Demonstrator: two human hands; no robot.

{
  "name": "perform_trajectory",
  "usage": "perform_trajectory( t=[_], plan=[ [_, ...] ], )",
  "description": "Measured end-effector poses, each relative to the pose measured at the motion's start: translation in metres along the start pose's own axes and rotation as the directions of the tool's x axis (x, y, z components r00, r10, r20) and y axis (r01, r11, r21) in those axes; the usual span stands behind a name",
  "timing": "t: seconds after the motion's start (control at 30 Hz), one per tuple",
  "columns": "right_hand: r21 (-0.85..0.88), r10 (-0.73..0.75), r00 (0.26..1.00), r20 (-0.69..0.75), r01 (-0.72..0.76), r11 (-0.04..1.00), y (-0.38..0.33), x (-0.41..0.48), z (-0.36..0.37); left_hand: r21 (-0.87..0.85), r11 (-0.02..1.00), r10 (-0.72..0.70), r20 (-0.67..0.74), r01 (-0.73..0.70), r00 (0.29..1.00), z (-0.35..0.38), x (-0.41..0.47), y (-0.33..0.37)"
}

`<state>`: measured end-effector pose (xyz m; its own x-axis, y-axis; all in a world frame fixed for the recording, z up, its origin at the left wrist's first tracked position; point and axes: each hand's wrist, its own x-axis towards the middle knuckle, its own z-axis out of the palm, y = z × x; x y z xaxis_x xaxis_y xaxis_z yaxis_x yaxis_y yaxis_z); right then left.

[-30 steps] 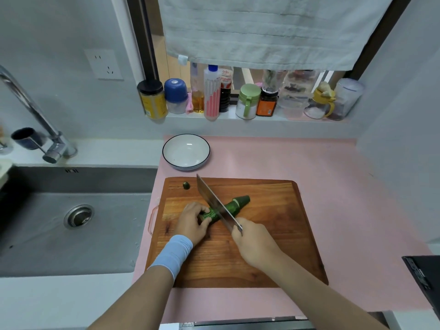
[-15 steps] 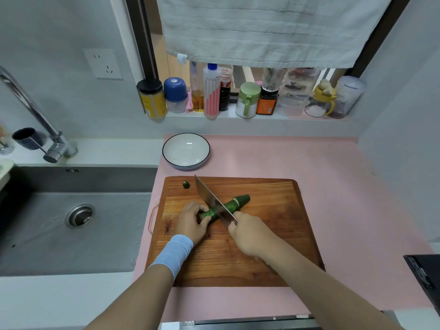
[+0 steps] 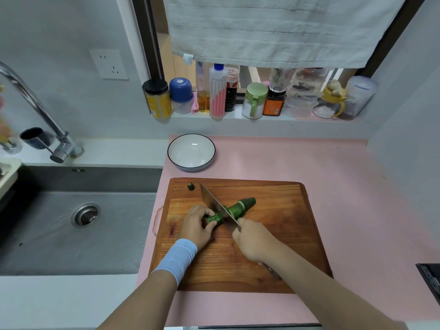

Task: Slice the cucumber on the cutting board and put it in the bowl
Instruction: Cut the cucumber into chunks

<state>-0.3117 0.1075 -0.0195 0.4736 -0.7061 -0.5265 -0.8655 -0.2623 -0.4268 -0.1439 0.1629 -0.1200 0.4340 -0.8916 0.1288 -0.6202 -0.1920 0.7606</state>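
My left hand curls over the near-left end of the cucumber, pinning it to the cutting board a little left of the board's middle. My right hand is wrapped round the handle of the knife, whose blade stands across the cucumber just beside my left fingertips, tip toward the board's far-left corner. A small green end piece lies near that corner. The white bowl sits on the pink worktop just beyond the board's far edge, toward its left end.
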Motion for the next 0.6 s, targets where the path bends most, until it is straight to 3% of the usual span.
perform_trajectory(
  t=[0.27,0.6],
  plan=[
    [0.175,0.016,0.998,-0.068,-0.004,0.985,0.014,0.007,0.031,-0.003,1.0,0.002,-0.008,-0.002,1.0,0.001,-0.001,-0.004],
    [0.187,-0.025,0.993,-0.112,0.045,0.981,0.017,0.013,0.033,0.021,1.0,-0.008,0.006,0.008,1.0,0.0,0.0,-0.002]
  ],
)
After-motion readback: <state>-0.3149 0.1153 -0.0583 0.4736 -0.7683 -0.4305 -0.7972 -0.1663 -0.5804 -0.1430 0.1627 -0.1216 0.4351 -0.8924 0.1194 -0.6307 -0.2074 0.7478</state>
